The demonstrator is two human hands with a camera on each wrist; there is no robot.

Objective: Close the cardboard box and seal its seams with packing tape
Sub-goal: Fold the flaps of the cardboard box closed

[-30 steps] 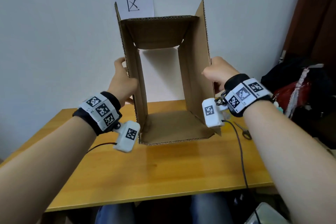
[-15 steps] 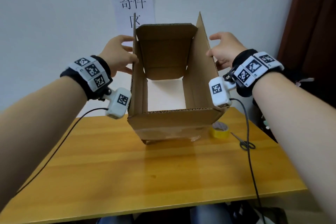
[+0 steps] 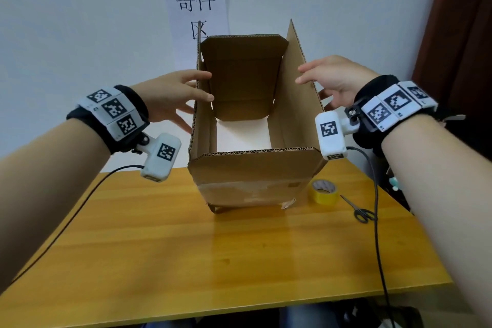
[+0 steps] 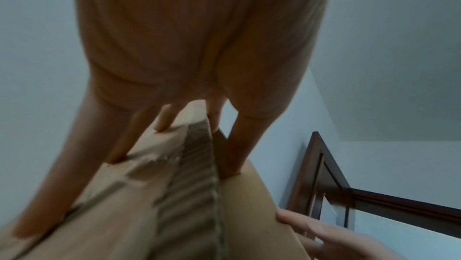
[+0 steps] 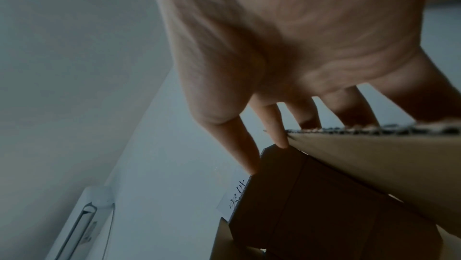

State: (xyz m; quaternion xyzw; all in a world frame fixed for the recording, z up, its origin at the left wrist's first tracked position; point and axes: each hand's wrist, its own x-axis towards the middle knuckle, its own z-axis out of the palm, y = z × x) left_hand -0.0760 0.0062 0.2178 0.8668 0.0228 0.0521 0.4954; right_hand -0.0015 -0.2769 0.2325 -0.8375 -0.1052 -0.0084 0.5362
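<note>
A brown cardboard box stands tilted over the wooden table with its flaps up; the wall shows through its open far end. My left hand straddles the left wall's top edge, thumb inside and straight fingers pressed on the outside. My right hand straddles the tall right flap, fingertips over its edge and thumb on the other side. A yellow roll of packing tape lies on the table just right of the box.
Black scissors lie right of the tape roll. A paper sign hangs on the white wall behind the box. Thin black cables trail from both wrists over the table. Dark wood stands at far right.
The box has swung from end-on in front of me to mouth-up, low over the table. Both hands slid from its sides to the top edges and their fingers spread.
</note>
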